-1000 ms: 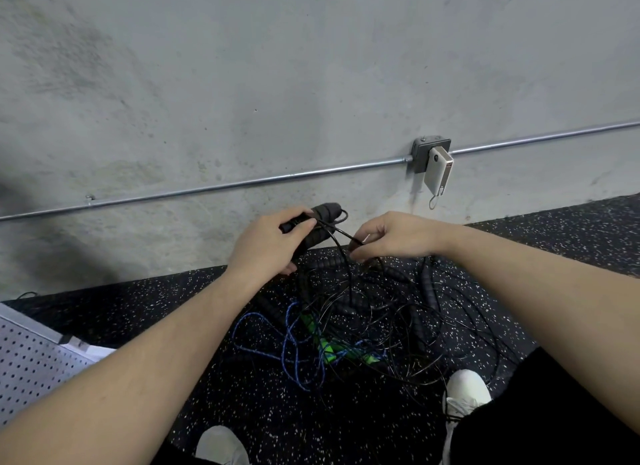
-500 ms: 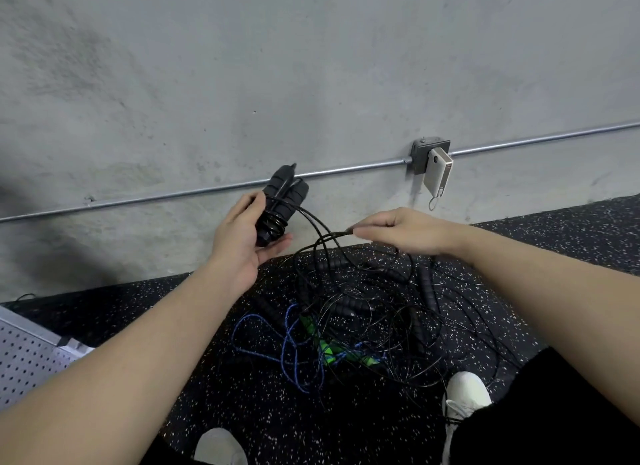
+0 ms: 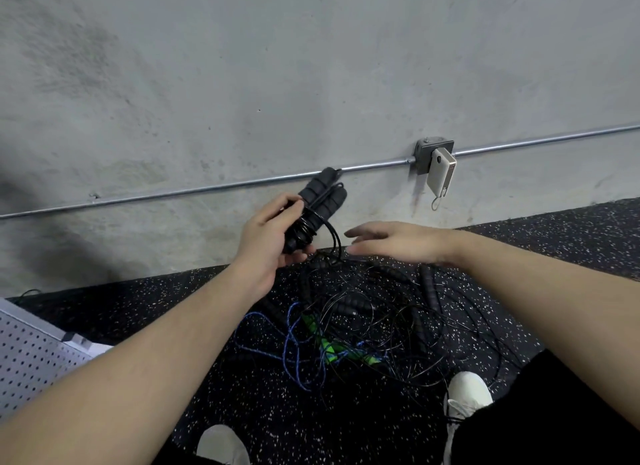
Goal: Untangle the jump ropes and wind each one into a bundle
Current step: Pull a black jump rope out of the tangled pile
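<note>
Count as I read it from the head view. Hands: two, left hand point(image 3: 268, 237) and right hand point(image 3: 391, 241). Black foam handles point(image 3: 317, 208) held together as a pair: two. Blue rope point(image 3: 294, 343): one. Green handle point(image 3: 329, 346): one seen. Loose black ropes point(image 3: 398, 326) in the floor tangle: several, exact number cannot be told. White shoes point(image 3: 467, 393): two. Wall conduit pipe point(image 3: 207, 189): one. Junction box point(image 3: 424, 154): one.
</note>
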Motion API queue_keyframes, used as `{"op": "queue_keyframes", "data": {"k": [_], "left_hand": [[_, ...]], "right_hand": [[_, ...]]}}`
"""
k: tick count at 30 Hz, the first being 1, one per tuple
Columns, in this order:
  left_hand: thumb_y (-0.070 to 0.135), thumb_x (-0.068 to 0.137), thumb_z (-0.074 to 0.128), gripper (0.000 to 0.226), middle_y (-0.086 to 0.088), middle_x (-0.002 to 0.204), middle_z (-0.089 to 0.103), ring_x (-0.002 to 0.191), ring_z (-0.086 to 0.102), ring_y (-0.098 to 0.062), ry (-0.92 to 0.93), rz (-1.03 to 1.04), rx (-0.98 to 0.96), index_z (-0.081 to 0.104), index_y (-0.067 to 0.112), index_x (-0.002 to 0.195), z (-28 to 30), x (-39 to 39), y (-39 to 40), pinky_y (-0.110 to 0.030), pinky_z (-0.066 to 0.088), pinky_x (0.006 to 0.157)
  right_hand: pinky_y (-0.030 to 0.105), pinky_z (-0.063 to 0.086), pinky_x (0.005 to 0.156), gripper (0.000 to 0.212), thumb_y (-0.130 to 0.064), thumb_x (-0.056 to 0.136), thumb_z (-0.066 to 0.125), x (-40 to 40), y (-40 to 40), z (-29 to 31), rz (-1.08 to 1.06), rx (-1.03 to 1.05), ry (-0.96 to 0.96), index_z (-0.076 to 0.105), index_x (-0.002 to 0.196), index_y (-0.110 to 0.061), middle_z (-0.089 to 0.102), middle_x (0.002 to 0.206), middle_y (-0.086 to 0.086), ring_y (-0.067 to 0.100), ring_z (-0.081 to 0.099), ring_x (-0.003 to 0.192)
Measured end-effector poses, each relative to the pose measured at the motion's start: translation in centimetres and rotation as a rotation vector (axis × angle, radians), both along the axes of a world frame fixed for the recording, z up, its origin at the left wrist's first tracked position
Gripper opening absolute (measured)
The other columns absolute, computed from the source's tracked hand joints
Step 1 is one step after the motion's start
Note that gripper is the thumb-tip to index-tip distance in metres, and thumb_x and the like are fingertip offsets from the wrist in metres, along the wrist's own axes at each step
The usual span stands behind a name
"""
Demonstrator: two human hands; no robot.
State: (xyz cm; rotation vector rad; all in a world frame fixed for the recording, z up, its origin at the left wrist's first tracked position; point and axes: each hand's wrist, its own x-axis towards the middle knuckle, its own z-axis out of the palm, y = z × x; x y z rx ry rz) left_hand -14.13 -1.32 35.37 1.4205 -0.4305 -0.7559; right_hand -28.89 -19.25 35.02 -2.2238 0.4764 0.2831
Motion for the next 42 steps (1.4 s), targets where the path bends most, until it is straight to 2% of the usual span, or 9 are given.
{"op": "queue_keyframes", "data": {"k": [5, 10, 14, 18, 22, 26, 29, 35, 42], "left_hand": [[0.029, 0.098, 0.064, 0.008, -0.009, 0.087, 0.071, 0.062, 0.065, -0.028, -0.016, -0.106, 0.01, 0.071, 0.03, 0.101, -0.2, -1.4, -0.6, -0.023, 0.041, 0.046], [0.029, 0.101, 0.059, 0.018, -0.007, 0.091, 0.071, 0.054, 0.059, -0.025, 0.204, -0.002, -0.128, 0.071, 0.032, 0.089, 0.1, -0.8, -0.7, -0.02, 0.032, 0.037], [0.034, 0.1, 0.059, 0.01, -0.006, 0.086, 0.072, 0.048, 0.054, -0.02, 0.387, 0.043, -0.214, 0.066, 0.034, 0.107, 0.4, -0.5, -0.7, -0.016, 0.027, 0.032], [0.037, 0.099, 0.058, 0.02, -0.002, 0.08, 0.07, 0.045, 0.049, -0.014, 0.486, 0.002, -0.192, 0.065, 0.034, 0.117, 0.2, 0.4, -0.1, -0.014, 0.025, 0.029], [0.038, 0.095, 0.057, 0.03, -0.004, 0.075, 0.065, 0.041, 0.045, -0.011, 0.529, -0.123, -0.133, 0.073, 0.013, 0.091, -0.1, 0.6, 0.4, -0.013, 0.023, 0.027], [0.036, 0.084, 0.059, 0.029, -0.004, 0.077, 0.063, 0.037, 0.044, -0.011, 0.476, -0.21, -0.146, 0.077, 0.015, 0.078, 0.2, 1.4, 0.8, -0.012, 0.022, 0.026], [0.033, 0.084, 0.057, 0.025, -0.008, 0.081, 0.064, 0.035, 0.046, -0.015, 0.383, -0.334, -0.087, 0.075, 0.015, 0.086, 0.4, 1.7, 1.2, -0.014, 0.025, 0.025], [0.029, 0.08, 0.068, 0.031, -0.014, 0.076, 0.067, 0.035, 0.052, -0.02, 0.112, -0.502, 0.149, 0.061, 0.008, 0.102, 0.1, 1.0, 1.0, -0.015, 0.027, 0.024], [0.028, 0.085, 0.08, 0.017, -0.007, 0.088, 0.074, 0.044, 0.063, -0.029, -0.301, -0.67, 0.385, 0.071, 0.025, 0.099, 0.2, -0.7, 0.3, -0.016, 0.029, 0.03]], "right_hand": [[0.019, 0.043, 0.062, 0.029, -0.044, 0.102, 0.052, 1.6, 2.7, -0.8, -0.107, 0.026, -0.278, 0.065, 0.087, -0.024, 0.064, 0.068, -0.012, -0.002, 0.052, 0.057], [0.024, 0.036, 0.051, 0.034, -0.034, 0.107, 0.042, 2.7, 3.9, -0.9, -0.167, 0.303, -0.46, 0.058, 0.081, -0.02, 0.041, 0.057, -0.006, 0.01, 0.039, 0.052], [0.02, 0.027, 0.049, 0.032, -0.029, 0.109, 0.038, 2.9, 4.3, -0.7, -0.147, 0.422, -0.427, 0.058, 0.086, -0.017, 0.035, 0.057, -0.011, 0.006, 0.031, 0.05], [0.021, 0.03, 0.053, 0.033, -0.032, 0.107, 0.043, 1.8, 3.1, 0.0, -0.075, 0.337, -0.318, 0.058, 0.082, -0.017, 0.037, 0.058, -0.01, 0.008, 0.034, 0.052], [0.028, 0.041, 0.063, 0.034, -0.044, 0.102, 0.05, 1.0, 2.2, 0.2, -0.001, 0.072, -0.282, 0.066, 0.074, -0.033, 0.05, 0.064, 0.002, 0.011, 0.046, 0.056], [0.03, 0.046, 0.069, 0.022, -0.049, 0.099, 0.052, 0.7, 0.9, 0.4, 0.037, -0.13, -0.25, 0.068, 0.085, -0.043, 0.064, 0.08, 0.018, 0.011, 0.051, 0.066], [0.023, 0.045, 0.07, 0.021, -0.048, 0.092, 0.065, 0.6, 0.5, 0.5, 0.004, -0.129, -0.248, 0.074, 0.089, -0.029, 0.067, 0.076, 0.006, 0.007, 0.055, 0.066], [0.03, 0.052, 0.077, 0.018, -0.007, 0.093, 0.065, 0.1, -1.0, 1.1, 0.062, -0.236, -0.183, 0.066, 0.08, -0.018, 0.071, 0.082, 0.002, 0.018, 0.065, 0.075], [0.013, 0.049, 0.068, 0.007, -0.025, 0.078, 0.084, -0.3, -0.9, 1.1, 0.007, -0.149, -0.189, 0.078, 0.078, -0.028, 0.075, 0.075, -0.011, -0.002, 0.064, 0.067]]}}
